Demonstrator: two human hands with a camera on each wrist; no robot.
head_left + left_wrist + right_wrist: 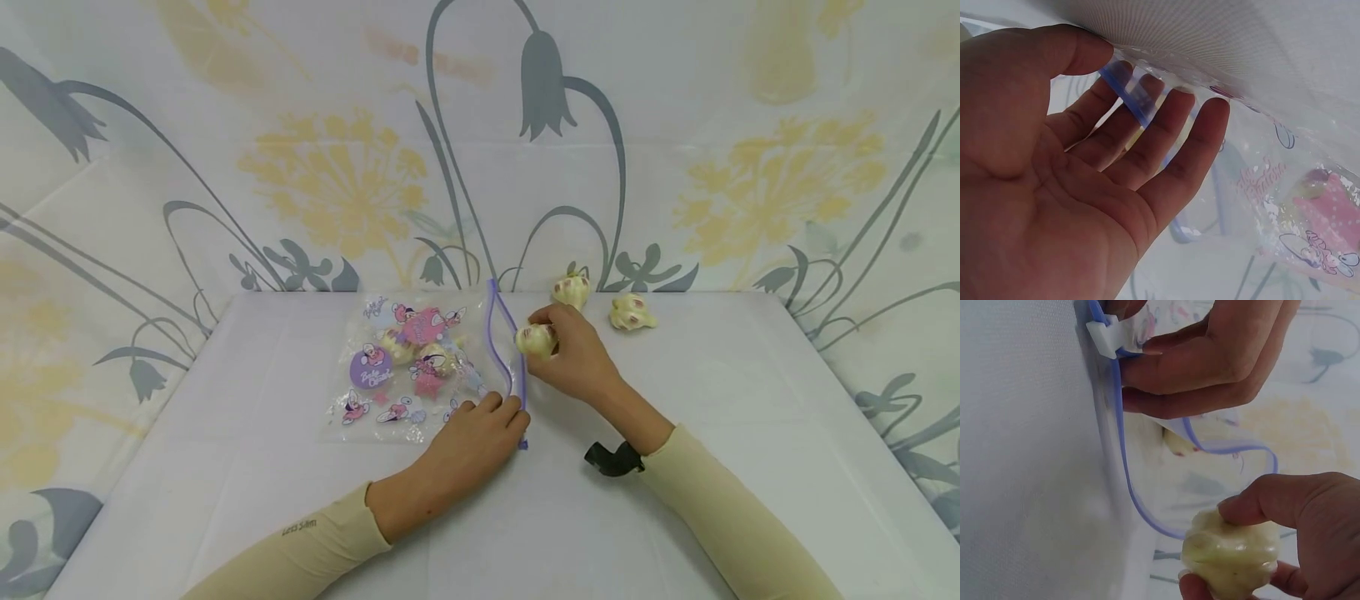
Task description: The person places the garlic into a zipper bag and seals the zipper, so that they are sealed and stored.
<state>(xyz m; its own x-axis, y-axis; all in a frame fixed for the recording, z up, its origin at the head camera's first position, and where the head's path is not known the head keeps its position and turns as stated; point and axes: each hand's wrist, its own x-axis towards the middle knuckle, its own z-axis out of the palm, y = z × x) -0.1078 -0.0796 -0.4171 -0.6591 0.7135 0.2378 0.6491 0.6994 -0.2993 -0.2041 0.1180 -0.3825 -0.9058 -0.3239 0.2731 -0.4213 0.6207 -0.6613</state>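
Head view: the right hand [573, 354] pinches a cream bulb [536, 340] just beside the open end of the printed bag [372, 368]. Left wrist: the left hand [1079, 169] grips the bag's edge. Right wrist: the bulb sits between thumb and fingers.

Head view above and behind left grip [472, 442] and right grip [572, 354], facing forward and down over counter [225, 475], wrist views close, each facing its own grip, left grip and bag [405, 404] in all three

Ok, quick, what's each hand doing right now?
Left hand: closed, pinching the zip bag at its opening edge.
Right hand: closed, holding a garlic-like bulb.
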